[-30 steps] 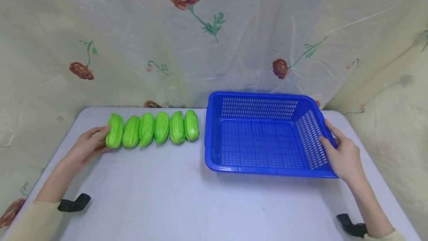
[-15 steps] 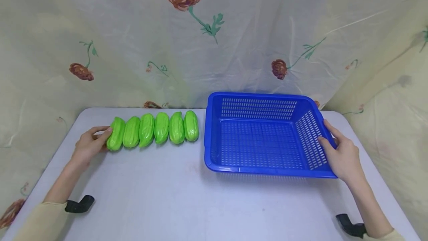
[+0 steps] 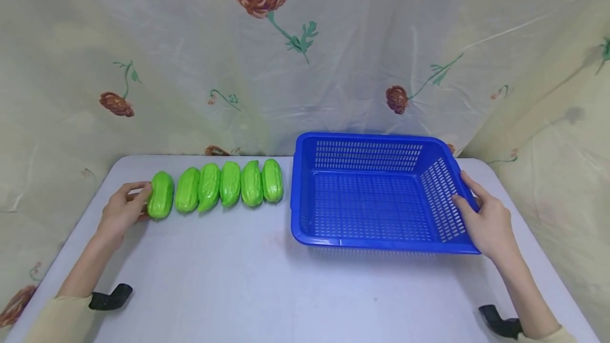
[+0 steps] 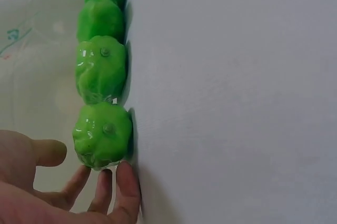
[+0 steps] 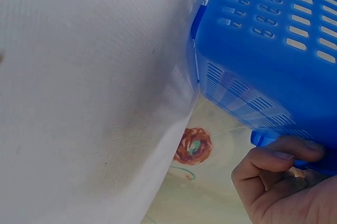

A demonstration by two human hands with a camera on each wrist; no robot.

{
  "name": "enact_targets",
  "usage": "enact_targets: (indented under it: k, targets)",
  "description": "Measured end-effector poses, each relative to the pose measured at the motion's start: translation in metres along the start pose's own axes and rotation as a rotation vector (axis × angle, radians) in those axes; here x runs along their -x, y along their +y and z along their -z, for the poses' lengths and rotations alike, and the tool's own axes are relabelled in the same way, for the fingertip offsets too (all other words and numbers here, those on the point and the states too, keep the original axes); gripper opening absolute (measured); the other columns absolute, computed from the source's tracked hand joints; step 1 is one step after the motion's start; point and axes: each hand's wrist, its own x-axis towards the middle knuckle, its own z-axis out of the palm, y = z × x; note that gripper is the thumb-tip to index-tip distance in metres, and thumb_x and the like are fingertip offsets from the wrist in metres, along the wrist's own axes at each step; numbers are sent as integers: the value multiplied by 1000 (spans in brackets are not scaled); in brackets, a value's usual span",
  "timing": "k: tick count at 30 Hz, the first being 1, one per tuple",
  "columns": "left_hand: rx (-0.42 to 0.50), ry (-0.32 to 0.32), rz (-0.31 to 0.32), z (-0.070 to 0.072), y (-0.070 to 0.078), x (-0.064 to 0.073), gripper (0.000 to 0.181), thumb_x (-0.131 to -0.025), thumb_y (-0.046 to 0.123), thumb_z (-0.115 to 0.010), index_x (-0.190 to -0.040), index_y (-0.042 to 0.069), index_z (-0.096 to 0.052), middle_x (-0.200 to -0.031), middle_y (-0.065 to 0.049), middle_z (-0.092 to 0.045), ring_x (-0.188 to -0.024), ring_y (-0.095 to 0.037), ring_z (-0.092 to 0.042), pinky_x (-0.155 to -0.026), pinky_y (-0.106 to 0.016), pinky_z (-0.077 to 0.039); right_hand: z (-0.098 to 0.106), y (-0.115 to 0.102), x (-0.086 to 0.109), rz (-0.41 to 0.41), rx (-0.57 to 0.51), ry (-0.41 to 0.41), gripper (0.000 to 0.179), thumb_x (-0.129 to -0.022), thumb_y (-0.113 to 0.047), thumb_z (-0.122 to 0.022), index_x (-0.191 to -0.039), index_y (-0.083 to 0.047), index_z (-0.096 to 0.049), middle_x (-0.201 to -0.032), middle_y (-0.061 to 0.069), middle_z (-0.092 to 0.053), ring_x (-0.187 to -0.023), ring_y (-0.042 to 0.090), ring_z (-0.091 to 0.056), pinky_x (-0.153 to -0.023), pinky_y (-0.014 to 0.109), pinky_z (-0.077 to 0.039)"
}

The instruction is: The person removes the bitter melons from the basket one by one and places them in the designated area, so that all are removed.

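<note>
A row of several bright green, glossy, ridged bitter melons [image 3: 208,187] lies at the back left of the table. The leftmost bitter melon [image 3: 160,195] stands a little apart from the others. My left hand [image 3: 123,210] is at its left side. In the left wrist view the fingertips [image 4: 126,174] touch that melon's near side, while the thumb [image 4: 50,153] is spread away from it. A blue plastic basket [image 3: 371,242], with slotted walls and nothing inside, stands to the right. My right hand [image 3: 488,221] grips its right rim, thumb on the inner side.
The white table [image 3: 238,290] ends at a flower-patterned cloth [image 3: 343,68] behind and at both sides. A black angled piece sits at each wrist, the left one [image 3: 111,297] and the right one [image 3: 500,322].
The leftmost bitter melon first tilted against its neighbour, then came left and toward me, leaving a gap. My left hand shifted right, then slightly back left. The right hand and basket stayed put.
</note>
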Motion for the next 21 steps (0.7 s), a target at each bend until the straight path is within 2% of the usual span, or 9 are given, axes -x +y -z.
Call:
enact_targets:
  k: [4, 6, 13, 21]
  targets:
    - [13, -9, -37, -5, -1, 1, 68, -116, 42, -41, -165, -4, -32, -154, -39, -47, -86, 7, -61, -73, -12, -59, 1, 0, 0, -3, -1, 1, 60, -112, -28, -55, -167, -11, -39, -135, 45, -61, -99, 56, -74, -63, 28, -50]
    - [16, -10, -51, -7, -2, 1, 69, -116, 42, -42, -165, -4, -32, -154, -39, -47, -81, 12, -59, -73, -12, -58, 1, 0, 0, -3, -1, 0, 60, -112, -28, -55, -167, -11, -39, -135, 45, -61, -100, 57, -74, -64, 28, -49]
    - [-38, 26, -30, -8, 1, -1, 69, -116, 47, -36, -164, -3, -34, -151, -37, -51, -80, 5, -62, -71, -13, -56, 0, 0, -1, 2, -8, 1, 60, -112, -29, -55, -167, -11, -39, -136, 44, -61, -102, 57, -74, -64, 25, -49]
    - [-84, 40, 4, -10, 1, 1, 66, -116, 43, -38, -164, -4, -35, -152, -38, -51, -83, -5, -68, -70, -14, -53, -1, 2, 0, 1, -11, -6, 60, -112, -29, -55, -167, -11, -38, -136, 45, -60, -99, 56, -75, -59, 23, -49]
